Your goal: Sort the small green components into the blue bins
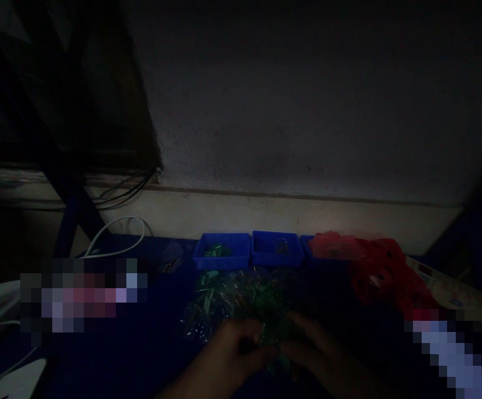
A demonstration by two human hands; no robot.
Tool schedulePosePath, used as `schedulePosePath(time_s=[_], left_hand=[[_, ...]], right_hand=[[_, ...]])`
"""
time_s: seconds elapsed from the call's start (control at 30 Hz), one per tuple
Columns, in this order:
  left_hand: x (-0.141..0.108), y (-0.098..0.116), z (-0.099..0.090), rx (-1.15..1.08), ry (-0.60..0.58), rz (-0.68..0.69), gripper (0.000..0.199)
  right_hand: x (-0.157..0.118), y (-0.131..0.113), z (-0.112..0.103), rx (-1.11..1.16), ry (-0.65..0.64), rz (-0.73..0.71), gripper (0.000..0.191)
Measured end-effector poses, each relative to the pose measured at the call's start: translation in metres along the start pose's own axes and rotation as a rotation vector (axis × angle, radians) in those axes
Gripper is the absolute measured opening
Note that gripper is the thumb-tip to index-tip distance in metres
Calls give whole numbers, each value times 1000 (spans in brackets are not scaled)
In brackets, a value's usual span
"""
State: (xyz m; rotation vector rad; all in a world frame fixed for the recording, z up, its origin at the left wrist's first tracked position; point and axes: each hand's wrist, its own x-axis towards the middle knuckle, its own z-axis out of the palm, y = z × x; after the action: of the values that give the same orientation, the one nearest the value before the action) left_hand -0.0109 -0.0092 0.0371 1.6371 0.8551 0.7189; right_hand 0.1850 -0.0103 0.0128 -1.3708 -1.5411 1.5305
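Note:
The picture is very dark. At the bottom centre my left hand (pixel 234 354) has its thumb and fingers closed on the left side of a small clear packet with green contents (pixel 272 332). My right hand (pixel 318 352) pinches the same packet from the right, its fingertips close to my left thumb. Just beyond both hands lies a heap of clear packets (pixel 241 293) with green pieces and thin metallic items inside. What exactly the packets contain is too dim to make out.
Behind the heap stand a blue bin with green packets (pixel 199 260), a middle blue bin (pixel 259 257) and a right blue bin (pixel 305 244) under pink-red plastic (pixel 336 246). Red bags (pixel 384 271) lie at the right. A white cable (pixel 143 235) loops at the left.

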Motion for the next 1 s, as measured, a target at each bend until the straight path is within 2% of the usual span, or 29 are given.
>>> schedulePosePath(time_s=[0.2,0.4,0.6,0.77,1.0], left_hand=[[2,-9,1,15,121,-80,11],[2,-10,1,-65,51,-21,14],[0,-5,3,-137,6,-11,13],[0,-1,4,-187,-11,-27,14],[0,0,4,-163,16,-49,11]], right_hand=[[-3,-1,2,13,17,7,53],[-1,-2,1,130,-55,-5,63],[-3,-7,-3,154,-168,-67,48],[-6,-13,-4,190,-163,-120,37],[-3,-10,1,196,-71,-82,45]])
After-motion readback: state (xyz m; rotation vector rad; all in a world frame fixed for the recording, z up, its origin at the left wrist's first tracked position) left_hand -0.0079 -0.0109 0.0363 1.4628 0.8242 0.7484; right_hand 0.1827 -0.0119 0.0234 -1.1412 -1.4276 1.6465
